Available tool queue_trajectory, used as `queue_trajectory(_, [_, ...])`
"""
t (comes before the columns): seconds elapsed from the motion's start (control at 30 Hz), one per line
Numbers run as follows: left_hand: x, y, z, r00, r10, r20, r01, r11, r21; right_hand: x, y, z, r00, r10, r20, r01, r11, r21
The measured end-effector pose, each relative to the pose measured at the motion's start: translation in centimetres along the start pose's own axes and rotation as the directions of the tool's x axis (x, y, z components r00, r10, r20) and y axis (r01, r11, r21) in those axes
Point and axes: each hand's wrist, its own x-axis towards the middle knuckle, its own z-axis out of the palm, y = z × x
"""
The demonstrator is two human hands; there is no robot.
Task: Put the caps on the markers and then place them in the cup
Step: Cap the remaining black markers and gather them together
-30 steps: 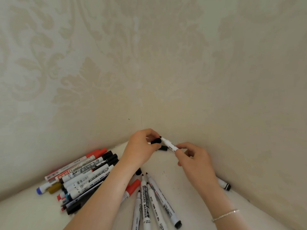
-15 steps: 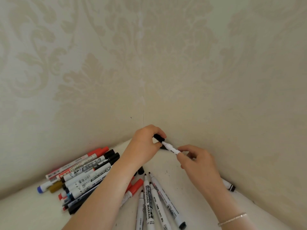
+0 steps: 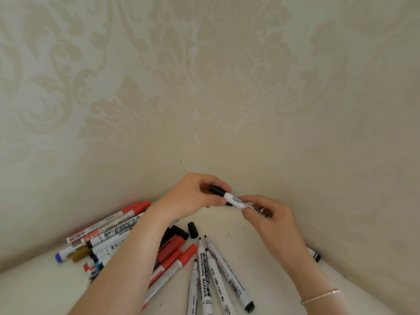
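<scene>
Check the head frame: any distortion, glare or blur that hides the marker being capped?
Head view: wide-angle bend curves the wall corner and table edge; light is soft and dim, no glare, faint shadows. The left hand and right hand are slightly soft, yet the marker and its black cap read clearly.

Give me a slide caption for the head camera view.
Left hand seats a black cap on the marker held by the right hand.

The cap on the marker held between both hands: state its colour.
Black. The cap sits on the white marker, clearest in the head view.
</scene>
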Motion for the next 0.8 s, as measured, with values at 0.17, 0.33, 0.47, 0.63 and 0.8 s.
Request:
queue_trajectory(0.17, [-0.6,0.4,-0.2,0.987,-0.101,0.122,0.132,0.951,-0.279,-0.4,-0.5,0.0,0.995,-0.045,0.084,0.037,0.995,0.088])
queue_trajectory(0.33, [-0.2,1.1,2.3,0.987,-0.147,-0.058,0.127,0.957,-0.260,-0.8,-1.1,1.0,0.991,-0.123,0.049,0.121,0.992,0.042])
queue_trajectory(0.47, [0.3,1.0,3.3,0.978,-0.119,-0.169,0.072,0.962,-0.264,-1.3,-1.2,1.5,0.989,-0.147,-0.024,0.148,0.989,0.008])
queue_trajectory(0.63, [0.4,1.0,3.6,0.973,-0.097,-0.208,0.044,0.969,-0.244,-1.6,-1.4,1.8,0.996,-0.057,-0.063,0.062,0.994,0.090])
queue_trajectory(0.8, [0.7,0.8,3.7,0.968,-0.065,-0.242,0.009,0.975,-0.224,-1.6,-1.6,2.0,0.994,0.104,-0.041,-0.088,0.954,0.288])
